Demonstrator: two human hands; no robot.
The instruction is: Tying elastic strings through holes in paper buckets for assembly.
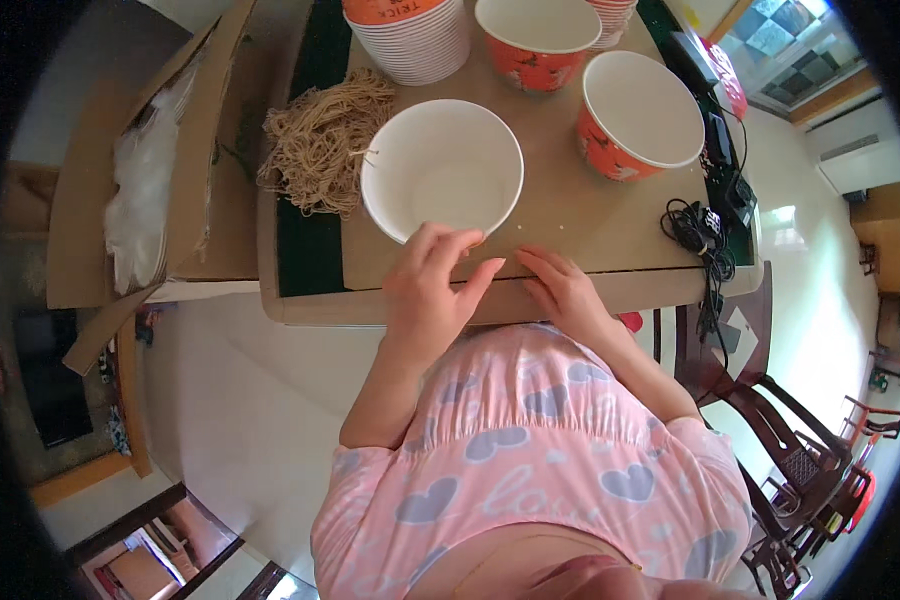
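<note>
A white-lined paper bucket (443, 170) stands in front of me, its mouth facing up. A short end of tan twine (368, 152) shows at its left rim. My left hand (430, 285) is at the bucket's near rim, fingers bent and thumb held apart; whether a fingertip touches the rim I cannot tell. Just right of it, my right hand (567, 292) rests at the near edge of the cardboard sheet (610, 235), fingers stretched out and nothing visible in them. A loose heap of tan twine (330, 140) lies against the bucket's left side.
Two orange-and-white buckets (642, 110) (540, 40) stand farther right. Behind the twine is a nested bucket stack (410, 40). A cardboard box (210, 170) with clear plastic borders the table's left. Black cables (698, 228) hang over the right edge, near a dark wooden chair (790, 440).
</note>
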